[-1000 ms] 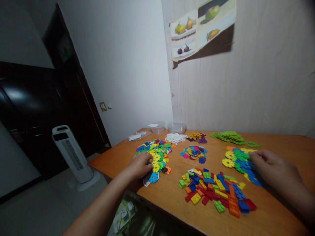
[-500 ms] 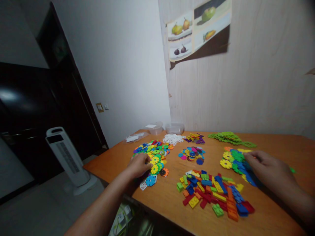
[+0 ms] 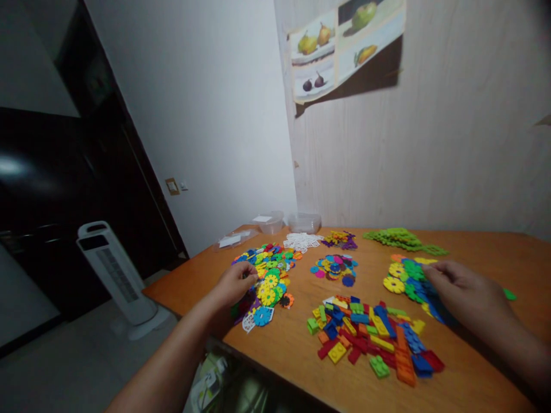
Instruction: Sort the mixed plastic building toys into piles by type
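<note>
My left hand (image 3: 236,283) is at the left edge of a mixed pile of colourful plastic snowflake discs (image 3: 271,280). Its thumb and fingertips are pinched together, and I cannot make out anything between them. On the right, my right hand (image 3: 467,292) is over a smaller group of yellow, green and blue discs (image 3: 394,284). Its thumb and forefinger meet by the discs, but whatever they hold is hidden. A blue disc (image 3: 262,316) lies on white lattice pieces below the left pile.
Building bricks (image 3: 361,332) lie heaped on the wooden table (image 3: 293,350). Behind them are small round discs (image 3: 336,267), white pieces (image 3: 302,241), yellow and purple pieces (image 3: 341,239) and green pieces (image 3: 394,238). Clear plastic tubs (image 3: 305,222) stand by the wall. A white tower fan (image 3: 118,278) stands left.
My left hand has drawn slightly up and left, off the yellow discs, uncovering purple and green discs below it. The right hand stays almost in place. The view has shifted slightly.
</note>
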The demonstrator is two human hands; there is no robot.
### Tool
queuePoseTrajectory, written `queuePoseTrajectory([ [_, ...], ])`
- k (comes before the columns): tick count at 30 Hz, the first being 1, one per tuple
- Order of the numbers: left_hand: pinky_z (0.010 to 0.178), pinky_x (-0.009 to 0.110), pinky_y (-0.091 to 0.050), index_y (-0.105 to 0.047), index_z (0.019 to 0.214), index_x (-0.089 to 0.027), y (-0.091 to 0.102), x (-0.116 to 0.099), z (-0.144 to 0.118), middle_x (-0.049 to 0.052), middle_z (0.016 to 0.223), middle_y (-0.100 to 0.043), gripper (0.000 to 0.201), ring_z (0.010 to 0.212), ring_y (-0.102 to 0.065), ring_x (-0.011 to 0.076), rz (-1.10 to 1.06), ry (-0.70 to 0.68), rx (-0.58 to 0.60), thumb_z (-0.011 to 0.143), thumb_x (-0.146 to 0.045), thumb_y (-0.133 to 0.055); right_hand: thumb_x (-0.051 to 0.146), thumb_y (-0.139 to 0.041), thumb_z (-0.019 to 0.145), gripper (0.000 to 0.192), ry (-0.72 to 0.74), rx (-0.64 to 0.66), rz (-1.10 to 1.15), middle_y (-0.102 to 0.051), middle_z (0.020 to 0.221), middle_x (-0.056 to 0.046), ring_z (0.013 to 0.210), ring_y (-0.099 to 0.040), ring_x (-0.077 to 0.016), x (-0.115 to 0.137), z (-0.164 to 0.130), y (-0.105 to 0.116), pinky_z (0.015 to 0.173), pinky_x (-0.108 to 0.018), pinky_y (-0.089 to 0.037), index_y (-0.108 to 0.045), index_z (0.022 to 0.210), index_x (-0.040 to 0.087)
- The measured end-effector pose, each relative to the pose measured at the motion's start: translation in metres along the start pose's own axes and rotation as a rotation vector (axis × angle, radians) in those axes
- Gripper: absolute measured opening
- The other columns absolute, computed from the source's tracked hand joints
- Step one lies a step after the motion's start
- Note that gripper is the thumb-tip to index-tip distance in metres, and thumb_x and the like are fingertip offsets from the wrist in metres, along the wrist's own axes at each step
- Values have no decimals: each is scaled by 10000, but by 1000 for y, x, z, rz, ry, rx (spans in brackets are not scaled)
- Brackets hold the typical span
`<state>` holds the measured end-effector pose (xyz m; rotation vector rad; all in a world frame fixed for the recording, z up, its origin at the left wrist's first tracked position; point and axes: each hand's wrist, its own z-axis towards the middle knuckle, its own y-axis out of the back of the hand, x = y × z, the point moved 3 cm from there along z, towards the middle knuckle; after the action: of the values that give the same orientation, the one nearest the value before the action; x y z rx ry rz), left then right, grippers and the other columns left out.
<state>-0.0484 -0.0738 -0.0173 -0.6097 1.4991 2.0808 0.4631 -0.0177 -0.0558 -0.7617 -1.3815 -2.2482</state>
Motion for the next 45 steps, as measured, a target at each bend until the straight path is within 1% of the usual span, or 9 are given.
queuePoseTrajectory([
  [4,696,281,-462,-665,925,-176,13,-1,-33,43,894,-660,300,791,-585,178,32,-47,69,822,-457,-664,720,-425,819,545,-6,16,20,-729,772,-44,793,-682,-286,4,-3,1,672,-348,-441,-700,904,257],
  [9,848,330,-492,-705,1073,-209,14,10,-63,71,1048,-690,357,955,-631,224,148,-130,100,807,-446,-724,699,-443,832,516,28,15,30,-727,765,-49,774,-681,-280,1,-3,-3,649,-345,-435,-689,884,249],
  [18,821,354,-510,-694,982,-190,5,16,-61,76,963,-700,232,907,-645,238,139,-67,26,850,-365,-619,675,-453,855,510,50,-18,22,-724,774,-46,780,-671,-264,-1,-1,-3,654,-326,-419,-696,902,229],
  [21,813,357,-512,-682,993,-191,7,3,-62,72,947,-689,230,889,-642,231,90,-70,-63,870,-362,-591,684,-460,857,510,45,-5,47,-721,777,-37,796,-670,-264,0,-2,-3,670,-328,-426,-693,920,235],
  [24,811,354,-515,-665,994,-195,-4,-24,-71,70,937,-687,211,881,-644,223,0,-106,-84,893,-361,-581,685,-455,872,503,39,16,53,-712,769,-24,803,-664,-253,-1,-3,-5,677,-324,-426,-686,910,240],
  [30,788,333,-512,-666,1030,-230,-58,-76,-105,69,970,-729,160,877,-663,210,-185,-191,71,928,-320,-581,682,-446,873,502,22,16,42,-701,760,-14,790,-654,-236,-1,-4,-4,667,-317,-411,-687,910,243],
  [35,802,368,-492,-694,948,-261,-84,-87,-119,63,930,-727,100,895,-659,230,-92,-208,72,927,-298,-604,674,-449,886,505,25,11,52,-701,754,-23,777,-650,-236,0,-4,-4,653,-316,-405,-692,906,231],
  [41,824,405,-473,-681,894,-274,-84,-96,-119,64,922,-715,24,920,-641,254,-24,-227,44,881,-271,-660,668,-451,881,500,57,20,44,-705,763,-36,792,-654,-244,4,-6,-2,664,-317,-410,-682,892,225],
  [45,868,426,-473,-682,952,-279,-87,-99,-121,64,950,-723,80,952,-639,261,-24,-270,27,876,-258,-669,692,-434,860,522,35,27,23,-697,746,-37,763,-658,-250,7,-7,1,638,-321,-408,-680,878,232],
])
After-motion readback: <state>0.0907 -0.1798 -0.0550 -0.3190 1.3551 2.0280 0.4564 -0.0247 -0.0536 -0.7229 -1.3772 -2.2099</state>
